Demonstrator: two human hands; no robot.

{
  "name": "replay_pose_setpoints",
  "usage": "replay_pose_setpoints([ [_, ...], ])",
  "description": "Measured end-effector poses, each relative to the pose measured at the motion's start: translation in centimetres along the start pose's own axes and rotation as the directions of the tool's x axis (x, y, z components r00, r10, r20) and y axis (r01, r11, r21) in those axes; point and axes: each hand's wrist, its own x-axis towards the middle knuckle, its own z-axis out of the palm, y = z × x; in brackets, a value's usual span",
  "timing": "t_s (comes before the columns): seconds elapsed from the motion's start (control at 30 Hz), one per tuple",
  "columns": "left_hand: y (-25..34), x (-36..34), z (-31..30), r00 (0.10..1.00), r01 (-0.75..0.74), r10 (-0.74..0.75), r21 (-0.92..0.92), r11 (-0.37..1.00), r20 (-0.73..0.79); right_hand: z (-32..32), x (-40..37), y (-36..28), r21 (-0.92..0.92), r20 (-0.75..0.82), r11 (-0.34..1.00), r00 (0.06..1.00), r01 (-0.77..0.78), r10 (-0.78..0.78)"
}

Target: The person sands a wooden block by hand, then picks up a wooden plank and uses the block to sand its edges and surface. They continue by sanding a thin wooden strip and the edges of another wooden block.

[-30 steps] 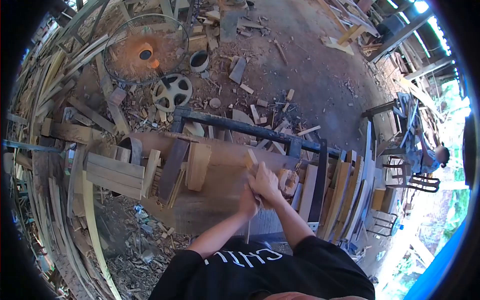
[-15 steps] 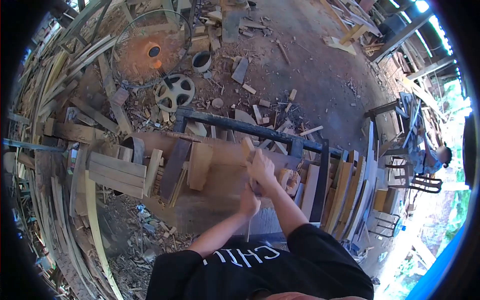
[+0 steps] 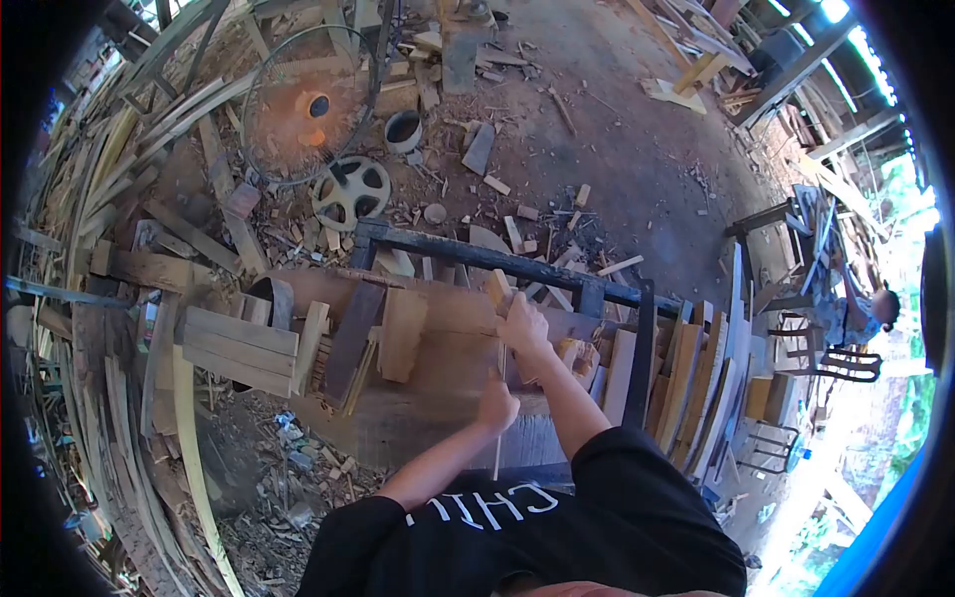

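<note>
My right hand (image 3: 524,326) is closed at a small wooden block (image 3: 498,289), which sticks out beyond its fingers over the workbench (image 3: 458,348). Nearer to my body, my left hand (image 3: 497,406) is closed round a thin wooden strip (image 3: 498,453) that runs toward my shirt. The strip's upper part passes up to my right hand. Left of my hands a flat light-brown board (image 3: 404,335) lies on the bench, with a dark board (image 3: 353,333) beside it. A pale carved wood piece (image 3: 579,358) lies just right of my right forearm.
Boards stand in a row (image 3: 684,383) on the right. A dark beam (image 3: 477,257) runs along the bench's far side. Beyond it are a fan (image 3: 316,105), a wheel (image 3: 352,194) and wood scraps. At the far right sits a person (image 3: 858,310).
My left hand has shifted slightly toward my body, and the thin strip shows more clearly between my hands. My right hand has moved slightly right. The whole view has shifted a little.
</note>
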Motion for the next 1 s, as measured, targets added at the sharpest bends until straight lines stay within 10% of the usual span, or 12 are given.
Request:
replay_pose_setpoints([
  [0.07,-0.9,0.4,1.1,0.942,-0.290,0.269,-0.088,0.953,-0.200,-0.6,-2.3,0.3,-0.012,0.038,1.000,0.999,-0.002,0.002],
  [0.3,1.3,-0.2,-0.1,0.972,-0.220,0.172,-0.369,0.903,-0.158,-0.3,-3.5,0.7,-0.047,0.003,0.996,0.997,0.074,-0.073],
  [0.37,1.8,-0.1,-1.0,0.991,0.120,-0.116,-0.064,0.991,0.059,0.2,-0.8,0.4,-0.035,0.016,0.998,0.999,0.046,-0.046],
  [0.57,1.1,-0.3,-0.3,0.953,-0.283,0.253,-0.199,0.938,-0.164,-2.0,-6.4,0.2,-0.069,0.121,0.997,0.993,0.028,-0.019],
  [0.7,1.0,-0.6,0.1,0.986,-0.141,0.107,-0.304,0.942,-0.126,-1.2,-5.3,0.1,-0.019,0.085,1.000,0.996,-0.005,0.007],
  [0.77,0.4,-0.1,0.2,0.999,0.027,-0.026,0.031,0.999,-0.034,-0.4,-1.9,-0.1,0.017,0.011,1.000,1.000,0.022,-0.022],
  [1.0,2.1,-0.2,-0.3,0.952,-0.288,0.246,-0.251,0.924,-0.184,-2.2,-5.8,-0.1,-0.049,0.125,0.999,0.992,0.001,0.005],
])
